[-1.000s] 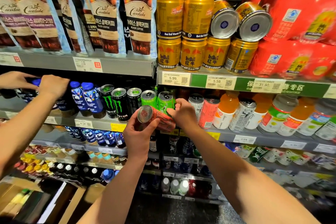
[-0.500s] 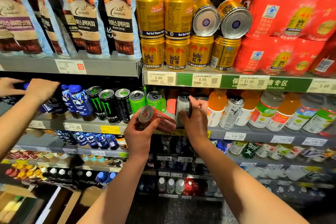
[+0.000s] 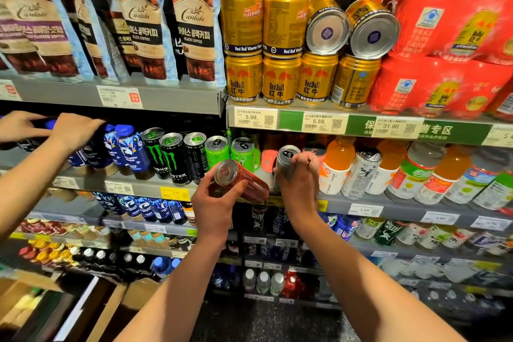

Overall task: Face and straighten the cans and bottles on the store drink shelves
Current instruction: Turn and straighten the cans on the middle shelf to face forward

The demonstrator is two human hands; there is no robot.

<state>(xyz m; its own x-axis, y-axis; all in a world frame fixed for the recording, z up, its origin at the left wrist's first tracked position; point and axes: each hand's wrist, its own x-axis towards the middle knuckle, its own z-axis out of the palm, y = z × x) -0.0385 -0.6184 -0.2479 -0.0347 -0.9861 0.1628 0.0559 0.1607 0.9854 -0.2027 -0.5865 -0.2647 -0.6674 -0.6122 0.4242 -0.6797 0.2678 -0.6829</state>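
- The orange-red can [image 3: 244, 179] is off the shelf and lies on its side in the air in front of the middle shelf [image 3: 388, 207]. Its shiny end faces the camera, and its long axis runs away and to the right, toward the gap in the row.
- The left hand [image 3: 215, 204] grips this can from below. The thumb is curled up one side of it and the fingers are wrapped under it.
- The silver can [image 3: 286, 165] stands nearly upright at the shelf front, just right of the tilted can. The right hand [image 3: 301, 183] is closed round its body from the right.
- My reading of the deciding relation: the slot for the orange-red can lies up and behind the left-hand grip, between the bright green cans [image 3: 230, 151] and the silver can. The can must be swung upright before it goes in.
- The left hand is the nearer one for that. The right hand's silver can crowds the opening, so there is a risk of knocking it.
- Further along are black cans [image 3: 173, 157] and blue bottles [image 3: 126, 147]. Another person's hands [image 3: 75, 130] rest on those bottles.
- To the right stand orange-capped bottles [image 3: 337, 166]. Above them are gold cans [image 3: 280, 79], and two of the gold cans lie tipped over.
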